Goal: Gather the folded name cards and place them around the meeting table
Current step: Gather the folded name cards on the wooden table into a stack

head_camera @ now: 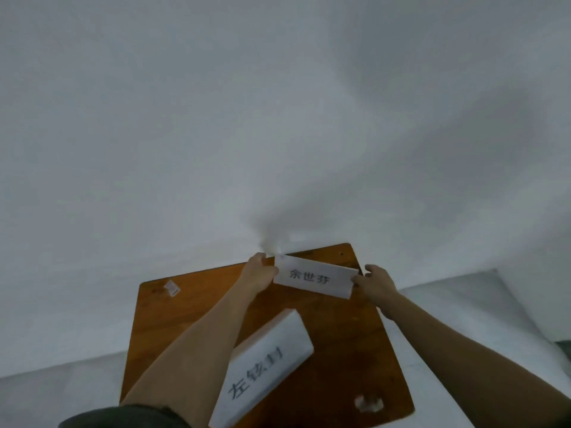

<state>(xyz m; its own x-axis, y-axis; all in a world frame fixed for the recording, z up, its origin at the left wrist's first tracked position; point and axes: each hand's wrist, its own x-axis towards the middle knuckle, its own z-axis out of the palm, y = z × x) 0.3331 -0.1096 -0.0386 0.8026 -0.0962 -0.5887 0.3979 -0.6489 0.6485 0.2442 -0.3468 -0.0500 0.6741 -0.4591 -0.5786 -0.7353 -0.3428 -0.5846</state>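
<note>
A white folded name card [315, 278] with dark printed characters is held at the far side of the brown wooden table [349, 341]. My left hand [258, 271] grips its left end and my right hand [375, 281] pinches its right end. A second, larger-looking folded name card [262, 370] with printed characters rests on the table nearer to me, angled, just right of my left forearm.
A small white sticker [171, 287] sits near the table's far left corner and a white scuffed patch [369, 402] near its front right. A plain white wall fills the view beyond the table; pale floor shows on both sides.
</note>
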